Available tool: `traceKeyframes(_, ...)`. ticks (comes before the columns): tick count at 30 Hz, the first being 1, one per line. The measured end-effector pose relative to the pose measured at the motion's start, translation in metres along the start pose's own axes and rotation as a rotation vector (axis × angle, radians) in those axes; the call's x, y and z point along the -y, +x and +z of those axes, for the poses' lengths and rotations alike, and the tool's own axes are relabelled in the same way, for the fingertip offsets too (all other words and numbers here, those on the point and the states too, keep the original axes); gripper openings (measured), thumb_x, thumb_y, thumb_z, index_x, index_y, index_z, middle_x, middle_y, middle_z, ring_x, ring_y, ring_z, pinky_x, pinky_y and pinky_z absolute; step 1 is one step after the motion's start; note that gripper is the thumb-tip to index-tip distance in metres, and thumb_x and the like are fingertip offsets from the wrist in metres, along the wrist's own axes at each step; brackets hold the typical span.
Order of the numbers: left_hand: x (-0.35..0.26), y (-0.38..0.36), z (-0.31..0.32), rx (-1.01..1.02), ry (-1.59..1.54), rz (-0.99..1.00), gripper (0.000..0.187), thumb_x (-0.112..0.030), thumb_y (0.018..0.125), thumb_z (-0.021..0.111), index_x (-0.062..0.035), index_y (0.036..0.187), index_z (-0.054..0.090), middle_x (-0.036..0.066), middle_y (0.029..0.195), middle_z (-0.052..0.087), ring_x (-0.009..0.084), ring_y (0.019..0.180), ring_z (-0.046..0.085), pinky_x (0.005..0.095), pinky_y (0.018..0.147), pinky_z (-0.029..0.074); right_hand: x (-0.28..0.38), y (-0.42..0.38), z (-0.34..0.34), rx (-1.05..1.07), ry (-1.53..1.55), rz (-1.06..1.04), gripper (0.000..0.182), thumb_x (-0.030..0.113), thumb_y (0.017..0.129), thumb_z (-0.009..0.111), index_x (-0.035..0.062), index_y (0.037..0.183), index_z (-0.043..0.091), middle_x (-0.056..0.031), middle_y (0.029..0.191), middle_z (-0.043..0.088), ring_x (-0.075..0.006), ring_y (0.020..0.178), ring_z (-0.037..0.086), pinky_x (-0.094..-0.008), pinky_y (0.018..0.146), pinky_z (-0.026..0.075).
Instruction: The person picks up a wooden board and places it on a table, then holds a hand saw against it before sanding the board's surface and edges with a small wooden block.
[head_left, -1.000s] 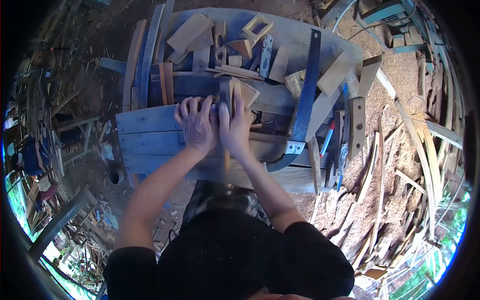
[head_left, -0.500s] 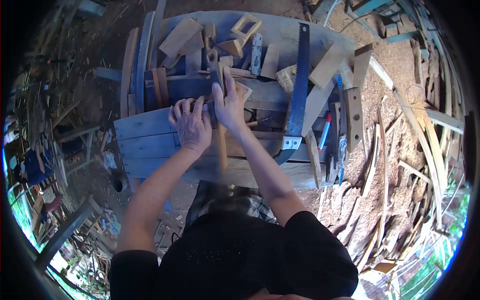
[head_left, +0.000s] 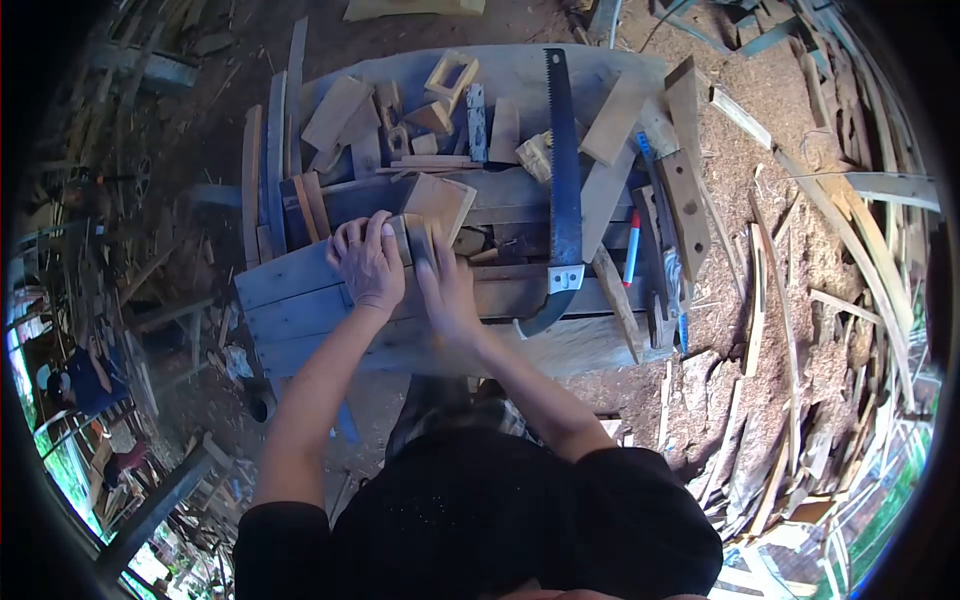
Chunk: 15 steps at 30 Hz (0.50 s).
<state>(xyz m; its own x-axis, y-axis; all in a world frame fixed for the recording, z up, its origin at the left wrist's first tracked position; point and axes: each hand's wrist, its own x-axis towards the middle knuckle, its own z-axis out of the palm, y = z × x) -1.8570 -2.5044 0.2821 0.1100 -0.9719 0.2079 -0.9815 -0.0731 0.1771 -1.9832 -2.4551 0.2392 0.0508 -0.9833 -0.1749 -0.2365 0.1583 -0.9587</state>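
My left hand [head_left: 370,268] is closed over the end of a small wooden block [head_left: 403,238], thumb along its right side and fingers curled at the far edge of the bench [head_left: 285,285]. Just right of the block is my right hand [head_left: 450,300], smeared by motion, its fingers pointing away from me. What it holds, if anything, I cannot tell. Beyond the hands lies a pale squarish wood piece [head_left: 437,203], tilted on the bench.
A handsaw [head_left: 565,170] lies to the right, its handle toward me. Near it are a red-and-blue marker [head_left: 632,248] and a board with holes [head_left: 686,205]. Wood offcuts [head_left: 337,113] and a hollow wooden frame [head_left: 452,75] sit at the back. Sawdust and strips [head_left: 755,310] cover the ground at right.
The long wooden strip between my hands no longer shows upright there. My right hand has come back toward me and blurred. My left hand stays at the block; the view has shifted.
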Motion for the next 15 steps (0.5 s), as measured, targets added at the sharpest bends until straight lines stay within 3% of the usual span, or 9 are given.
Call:
traceKeyframes(3, 0.002, -0.004, 0.001, 0.019, -0.003, -0.012, 0.029, -0.03, 0.102, 0.043, -0.0213, 0.121, 0.064, 0.006, 0.113, 0.059, 0.0282, 0.118, 0.047, 0.0509, 0.108, 0.025, -0.029, -0.072, -0.034, 0.201, 0.013, 0.063, 0.061, 0.038, 0.099, 0.052, 0.0174, 0.154, 0.033, -0.0311, 0.131, 0.053, -0.0486, 0.111, 0.051, -0.055, 0.101, 0.037)
traceKeyframes(7, 0.002, -0.002, 0.003, 0.003, -0.015, -0.026, 0.028, -0.029, 0.101, 0.044, -0.0227, 0.12, 0.064, 0.005, 0.113, 0.059, 0.0272, 0.119, 0.048, 0.0505, 0.109, 0.025, -0.031, -0.078, -0.065, 0.235, -0.164, 0.086, 0.06, 0.042, 0.098, 0.053, 0.0196, 0.152, 0.037, -0.0317, 0.123, 0.055, -0.0484, 0.106, 0.052, -0.0546, 0.098, 0.039)
traceKeyframes(10, 0.001, -0.003, 0.002, 0.002, -0.03, -0.017, 0.029, -0.03, 0.102, 0.043, -0.0225, 0.12, 0.064, 0.005, 0.113, 0.059, 0.0271, 0.118, 0.048, 0.05, 0.109, 0.025, -0.014, -0.042, -0.056, 0.043, -0.258, 0.18, 0.06, 0.043, 0.096, 0.057, 0.0219, 0.15, 0.04, -0.0309, 0.117, 0.054, -0.0482, 0.103, 0.051, -0.0566, 0.095, 0.04)
traceKeyframes(12, 0.002, -0.003, 0.002, -0.003, -0.02, -0.017, 0.029, -0.03, 0.102, 0.043, -0.0225, 0.12, 0.064, 0.005, 0.114, 0.059, 0.0273, 0.119, 0.048, 0.0501, 0.109, 0.025, -0.007, -0.004, -0.039, -0.197, -0.452, -0.035, 0.062, 0.041, 0.093, 0.061, 0.0246, 0.15, 0.041, -0.0292, 0.115, 0.051, -0.0462, 0.105, 0.048, -0.0559, 0.091, 0.039)
traceKeyframes(15, 0.001, -0.003, 0.002, -0.011, -0.001, -0.014, 0.03, -0.032, 0.103, 0.042, -0.0224, 0.12, 0.064, 0.004, 0.114, 0.059, 0.0272, 0.119, 0.048, 0.049, 0.108, 0.026, 0.014, 0.056, -0.029, -0.322, -0.591, -0.102, 0.062, 0.039, 0.091, 0.064, 0.0278, 0.149, 0.042, -0.0287, 0.124, 0.046, -0.0432, 0.112, 0.045, -0.0542, 0.092, 0.036)
